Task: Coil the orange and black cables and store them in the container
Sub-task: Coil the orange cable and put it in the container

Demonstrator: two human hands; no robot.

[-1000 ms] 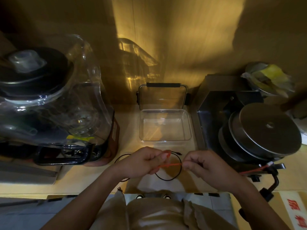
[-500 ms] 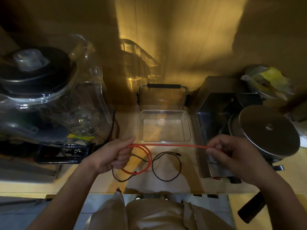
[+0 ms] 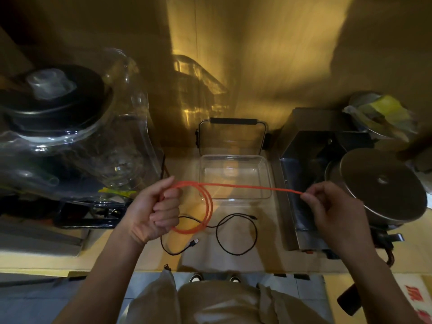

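My left hand (image 3: 156,210) is closed around the orange cable (image 3: 208,204), which hangs from it in two loops. A straight length of that cable runs right, over the front of the clear container (image 3: 235,196), to my right hand (image 3: 332,208), which pinches its end. The black cable (image 3: 236,232) lies loose on the counter below, one loop between my hands, its USB plug near my left wrist. The open, empty container stands just behind the cables, its lid (image 3: 231,136) tipped up against the wall.
A large clear blender jug with a black lid (image 3: 70,141) fills the left. A steel machine with a round metal disc (image 3: 381,183) stands close on the right. The counter's front edge (image 3: 210,268) runs below the black cable.
My hands went from close together to wide apart. The orange cable, first a short stretch between them, now hangs in two loops from my left hand.
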